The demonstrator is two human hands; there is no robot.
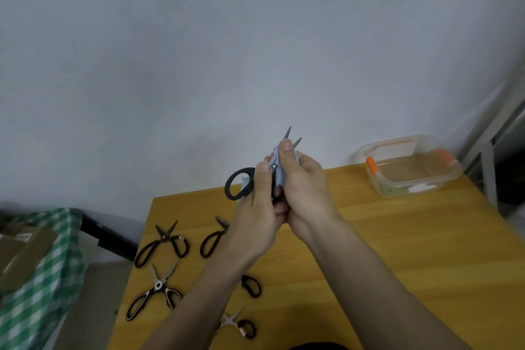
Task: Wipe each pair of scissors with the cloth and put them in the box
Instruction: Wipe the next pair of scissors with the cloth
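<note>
Black-handled scissors (241,183) are up above the wooden table (397,250), left hand (262,199) gripping the handles, right hand (301,182) pinching the blue cloth (279,176) round the blades, only the tips poking out. Clear box (409,167) waits far right, blurred; forearms cover parts of three of the five pairs lying on the table.
</note>
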